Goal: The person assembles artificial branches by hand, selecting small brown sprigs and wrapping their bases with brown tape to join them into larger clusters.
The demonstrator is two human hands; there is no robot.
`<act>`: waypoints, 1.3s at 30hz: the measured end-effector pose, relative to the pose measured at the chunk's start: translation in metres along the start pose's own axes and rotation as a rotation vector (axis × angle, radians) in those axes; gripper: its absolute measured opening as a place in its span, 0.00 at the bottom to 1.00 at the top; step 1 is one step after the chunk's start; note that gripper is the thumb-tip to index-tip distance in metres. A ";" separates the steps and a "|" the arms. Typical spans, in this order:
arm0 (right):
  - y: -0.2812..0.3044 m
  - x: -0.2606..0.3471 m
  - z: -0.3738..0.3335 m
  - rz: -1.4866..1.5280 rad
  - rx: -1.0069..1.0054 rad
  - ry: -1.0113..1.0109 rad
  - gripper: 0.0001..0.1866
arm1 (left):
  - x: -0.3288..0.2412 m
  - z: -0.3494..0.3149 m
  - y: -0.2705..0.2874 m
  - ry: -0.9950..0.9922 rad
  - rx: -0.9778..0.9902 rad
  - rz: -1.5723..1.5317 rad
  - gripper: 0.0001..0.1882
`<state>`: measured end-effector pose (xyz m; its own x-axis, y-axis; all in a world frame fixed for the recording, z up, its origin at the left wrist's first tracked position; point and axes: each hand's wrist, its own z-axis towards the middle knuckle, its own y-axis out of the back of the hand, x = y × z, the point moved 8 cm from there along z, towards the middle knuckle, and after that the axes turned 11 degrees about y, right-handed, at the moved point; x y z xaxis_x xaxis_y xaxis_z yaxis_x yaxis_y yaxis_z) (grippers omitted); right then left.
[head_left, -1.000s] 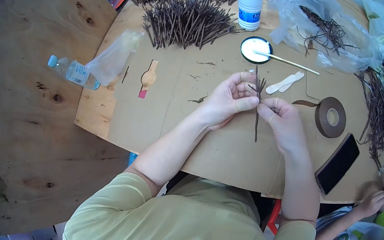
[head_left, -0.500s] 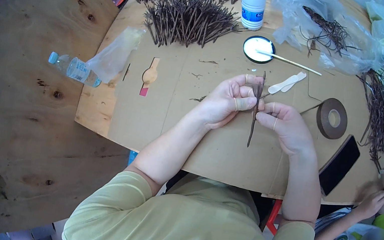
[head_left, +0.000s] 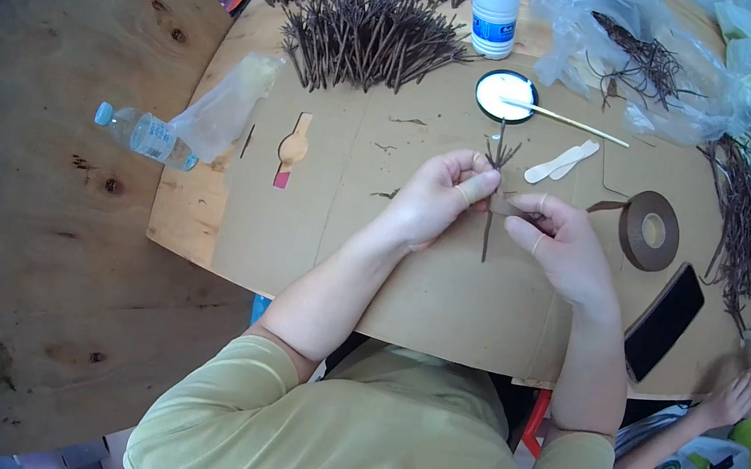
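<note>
My left hand (head_left: 441, 201) pinches a thin brown artificial twig (head_left: 486, 240) upright, its short branches fanned out above my fingers and its stem hanging below. A short strip of brown tape (head_left: 511, 209) runs from the twig to my right hand (head_left: 573, 253), whose thumb and fingers are closed on the strip. Right of my hands stands the roll of brown tape (head_left: 632, 230), with a loose end reaching left from it. Beyond the twig lie two pale wooden sticks (head_left: 561, 161) and a round dish of white paste (head_left: 503, 85) with a thin stick across it.
Dense bunches of brown twigs (head_left: 367, 44) stand at the back, beside a white bottle (head_left: 494, 11). Loose twigs (head_left: 744, 227) and plastic bags (head_left: 646, 41) lie right. A phone (head_left: 665, 323) rests near the front edge; a water bottle (head_left: 149, 135) lies left. Another person's hands (head_left: 742, 390) are at right.
The twig has moved slightly up and left, and its branches now spread above my left hand. A tape strip now shows between my hands; my right fingers have shifted right.
</note>
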<state>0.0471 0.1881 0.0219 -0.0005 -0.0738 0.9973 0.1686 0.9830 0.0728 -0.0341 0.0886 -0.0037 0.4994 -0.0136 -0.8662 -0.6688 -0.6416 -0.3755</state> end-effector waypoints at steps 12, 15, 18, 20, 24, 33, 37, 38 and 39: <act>0.007 0.054 0.007 -0.297 0.073 0.165 0.08 | -0.053 -0.035 0.013 -0.257 -0.214 0.339 0.04; 0.000 0.061 0.008 -0.354 0.126 0.217 0.07 | -0.065 -0.051 0.011 -0.385 -0.302 0.451 0.03; -0.006 0.070 0.008 -0.326 0.133 0.227 0.07 | -0.061 -0.053 0.008 -0.305 -0.170 0.156 0.04; -0.008 0.073 0.006 -0.280 0.140 0.200 0.07 | -0.052 -0.050 0.008 -0.180 0.003 -0.046 0.06; -0.009 0.059 0.000 -0.122 0.167 0.090 0.06 | -0.044 -0.052 -0.007 -0.046 0.194 -0.230 0.09; 0.009 0.025 -0.012 0.323 0.046 0.019 0.07 | -0.025 -0.029 -0.049 0.076 0.369 -0.391 0.12; 0.012 0.013 -0.015 0.569 0.006 -0.055 0.08 | -0.023 -0.023 -0.067 0.128 0.427 -0.500 0.11; 0.014 0.011 -0.015 0.591 -0.010 -0.057 0.08 | -0.022 -0.021 -0.070 0.130 0.431 -0.518 0.11; 0.016 0.009 -0.016 0.616 -0.024 -0.062 0.09 | -0.021 -0.019 -0.072 0.134 0.432 -0.538 0.10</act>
<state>0.0651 0.2004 0.0316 0.0471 0.5166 0.8549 0.1783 0.8378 -0.5161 0.0144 0.1208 0.0479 0.8671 0.1081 -0.4862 -0.4553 -0.2237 -0.8618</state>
